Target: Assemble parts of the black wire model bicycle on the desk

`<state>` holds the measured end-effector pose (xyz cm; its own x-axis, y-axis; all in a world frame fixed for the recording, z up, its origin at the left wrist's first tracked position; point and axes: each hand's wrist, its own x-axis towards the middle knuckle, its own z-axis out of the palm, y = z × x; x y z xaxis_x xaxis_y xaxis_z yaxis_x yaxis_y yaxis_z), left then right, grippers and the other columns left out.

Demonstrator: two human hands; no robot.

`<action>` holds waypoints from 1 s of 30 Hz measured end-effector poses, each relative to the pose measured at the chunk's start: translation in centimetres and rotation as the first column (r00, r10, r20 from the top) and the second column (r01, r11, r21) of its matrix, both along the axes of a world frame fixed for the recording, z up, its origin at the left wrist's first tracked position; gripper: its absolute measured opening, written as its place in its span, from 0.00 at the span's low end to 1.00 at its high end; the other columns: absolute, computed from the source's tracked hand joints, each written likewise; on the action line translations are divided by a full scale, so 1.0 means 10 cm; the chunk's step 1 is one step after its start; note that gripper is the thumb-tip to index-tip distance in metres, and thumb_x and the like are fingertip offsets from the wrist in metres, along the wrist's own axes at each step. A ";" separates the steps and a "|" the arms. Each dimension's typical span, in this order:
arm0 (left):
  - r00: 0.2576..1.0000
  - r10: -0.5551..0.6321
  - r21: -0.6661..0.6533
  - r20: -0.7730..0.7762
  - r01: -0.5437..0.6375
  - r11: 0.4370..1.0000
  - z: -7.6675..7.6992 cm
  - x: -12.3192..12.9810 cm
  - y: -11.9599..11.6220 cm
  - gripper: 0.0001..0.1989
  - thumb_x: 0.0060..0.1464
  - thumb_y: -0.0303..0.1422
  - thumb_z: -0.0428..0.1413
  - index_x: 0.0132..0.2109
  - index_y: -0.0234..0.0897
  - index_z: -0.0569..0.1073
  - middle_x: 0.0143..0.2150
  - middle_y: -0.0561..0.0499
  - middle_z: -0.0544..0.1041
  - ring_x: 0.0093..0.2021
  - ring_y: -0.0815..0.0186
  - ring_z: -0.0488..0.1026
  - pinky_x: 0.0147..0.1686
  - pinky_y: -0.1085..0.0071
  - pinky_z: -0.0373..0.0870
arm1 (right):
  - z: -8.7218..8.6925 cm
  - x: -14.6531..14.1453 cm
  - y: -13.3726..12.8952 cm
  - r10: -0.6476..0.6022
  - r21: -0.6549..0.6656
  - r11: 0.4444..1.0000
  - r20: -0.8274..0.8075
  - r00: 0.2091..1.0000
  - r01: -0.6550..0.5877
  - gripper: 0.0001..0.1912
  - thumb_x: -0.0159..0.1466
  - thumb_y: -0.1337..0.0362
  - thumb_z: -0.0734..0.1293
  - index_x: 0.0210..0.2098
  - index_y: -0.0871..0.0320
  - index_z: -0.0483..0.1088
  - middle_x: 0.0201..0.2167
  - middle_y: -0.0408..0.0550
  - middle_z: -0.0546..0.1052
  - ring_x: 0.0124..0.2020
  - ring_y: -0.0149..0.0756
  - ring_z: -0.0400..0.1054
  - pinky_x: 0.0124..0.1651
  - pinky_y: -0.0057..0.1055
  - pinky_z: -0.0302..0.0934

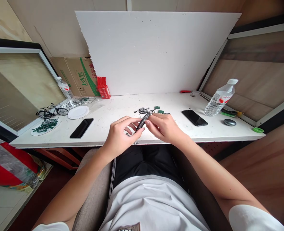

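Above the table's front edge, my left hand (122, 132) holds a black model bicycle wheel (143, 121), seen nearly edge-on and tilted. Thumb and fingers of that hand pinch its lower end. My right hand (165, 127) is closed at the upper end of the wheel, with bent fingers that partly hide what they grip. Just beyond the hands lies a dark round spoked part (143, 110) among small loose pieces. Two small green blocks, a farther one (157, 107) and a nearer one (160, 111), rest beside it.
A black model bicycle (51, 111), a white plate (78, 112) and a plate of green parts (45, 126) are at left. Phones lie on both sides, left (81, 128) and right (194, 117). A water bottle (220, 99) stands right. A white board (153, 51) rises behind.
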<state>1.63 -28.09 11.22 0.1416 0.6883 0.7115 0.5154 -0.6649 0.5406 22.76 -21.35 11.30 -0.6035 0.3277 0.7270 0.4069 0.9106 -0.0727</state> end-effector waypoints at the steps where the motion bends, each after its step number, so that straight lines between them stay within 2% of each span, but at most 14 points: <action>1: 1.000 0.000 0.000 0.002 0.000 1.000 0.00 0.00 0.00 0.11 0.59 0.30 0.65 0.49 0.36 0.82 0.42 0.47 0.83 0.36 0.68 0.80 0.31 0.76 0.80 | 0.00 0.00 0.00 0.006 -0.016 1.000 0.000 1.000 -0.006 0.16 0.77 0.61 0.60 0.31 0.55 0.63 0.22 0.41 0.65 0.23 0.32 0.56 0.30 0.32 0.49; 4: 1.000 -0.001 -0.006 0.009 0.001 1.000 0.01 0.01 0.00 0.10 0.59 0.30 0.65 0.49 0.36 0.82 0.42 0.47 0.83 0.35 0.68 0.80 0.31 0.76 0.80 | 0.00 0.01 0.00 0.020 -0.049 0.999 -0.017 1.000 -0.021 0.11 0.74 0.60 0.63 0.35 0.55 0.65 0.24 0.41 0.68 0.25 0.32 0.60 0.31 0.30 0.51; 7: 1.000 -0.007 -0.015 0.008 0.007 1.000 0.01 0.00 0.00 0.11 0.59 0.30 0.66 0.49 0.36 0.82 0.41 0.47 0.83 0.36 0.68 0.80 0.31 0.76 0.80 | 0.00 0.01 -0.01 0.013 -0.036 0.999 -0.017 1.000 -0.013 0.09 0.74 0.63 0.62 0.36 0.55 0.65 0.23 0.40 0.67 0.24 0.32 0.59 0.31 0.30 0.50; 15: 1.000 -0.001 -0.013 0.000 0.001 1.000 0.00 0.00 0.00 0.11 0.59 0.29 0.65 0.49 0.36 0.82 0.41 0.48 0.82 0.36 0.68 0.80 0.32 0.76 0.80 | 0.02 0.00 -0.03 -0.018 -0.023 1.000 0.034 0.999 0.019 0.18 0.78 0.62 0.58 0.30 0.54 0.57 0.21 0.38 0.58 0.22 0.31 0.49 0.29 0.32 0.46; 20: 1.000 -0.006 -0.002 0.002 0.006 1.000 0.00 0.00 0.00 0.11 0.59 0.29 0.66 0.49 0.36 0.82 0.41 0.48 0.82 0.36 0.68 0.80 0.32 0.76 0.80 | 0.01 0.01 -0.02 0.010 -0.064 0.998 0.004 1.000 -0.009 0.11 0.75 0.61 0.62 0.35 0.55 0.64 0.22 0.38 0.63 0.23 0.30 0.55 0.30 0.30 0.49; 24: 1.000 -0.005 -0.002 -0.002 0.005 1.000 0.01 0.00 0.00 0.10 0.59 0.29 0.66 0.49 0.36 0.82 0.41 0.48 0.82 0.35 0.68 0.80 0.31 0.76 0.80 | 0.00 0.01 -0.02 0.003 -0.059 0.998 -0.015 1.000 -0.004 0.07 0.73 0.63 0.63 0.37 0.55 0.65 0.22 0.38 0.66 0.23 0.29 0.58 0.30 0.29 0.49; 30: 1.000 0.006 0.006 -0.017 -0.006 1.000 0.01 0.00 0.00 0.10 0.59 0.29 0.65 0.48 0.36 0.82 0.40 0.48 0.82 0.34 0.69 0.79 0.31 0.76 0.79 | 0.01 0.01 -0.01 -0.006 -0.034 0.999 0.010 1.000 0.006 0.11 0.75 0.63 0.61 0.35 0.55 0.64 0.22 0.39 0.64 0.24 0.31 0.55 0.31 0.30 0.48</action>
